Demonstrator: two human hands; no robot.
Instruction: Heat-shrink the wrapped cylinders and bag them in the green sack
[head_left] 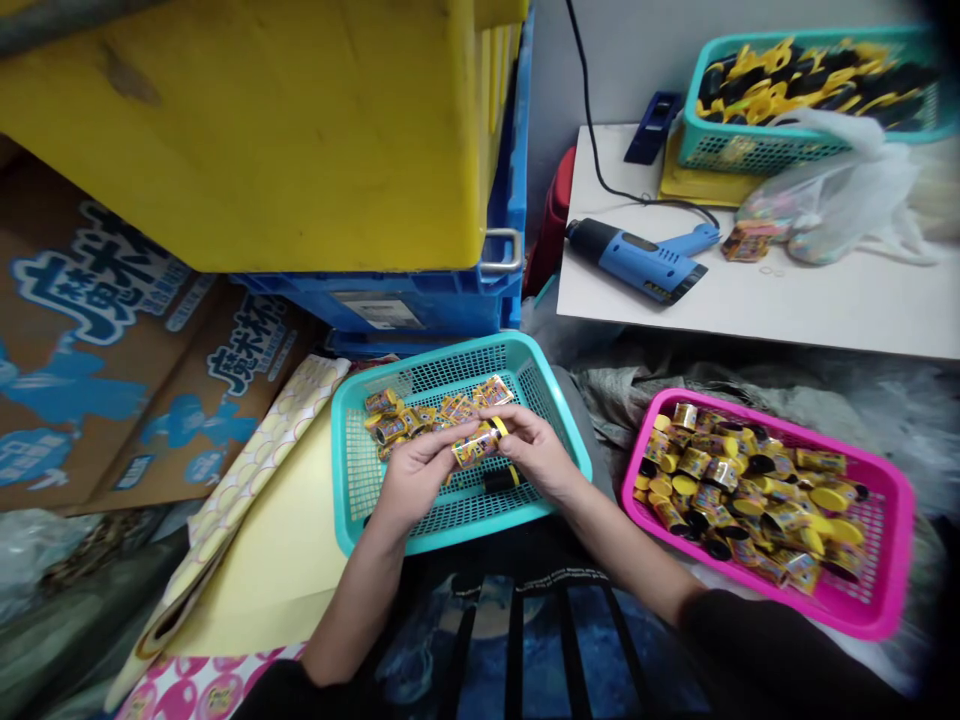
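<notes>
The left hand (pixel 416 472) and right hand (pixel 537 456) are each pinching an end of a wrapped tube (pixel 474 446), steadying it level above the teal basket (pixel 450 541). A pink basket (pixel 892 570) is sitting within easy reach. Farther off, a heat gun (pixel 637 262) is lying on the counter (pixel 825 305).

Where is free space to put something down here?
The yellow sheet left of the teal basket is bare, and so is the white table in front of the blue heat gun. The pink basket is crowded; left hand and right hand hold a small can over the teal basket.
</notes>
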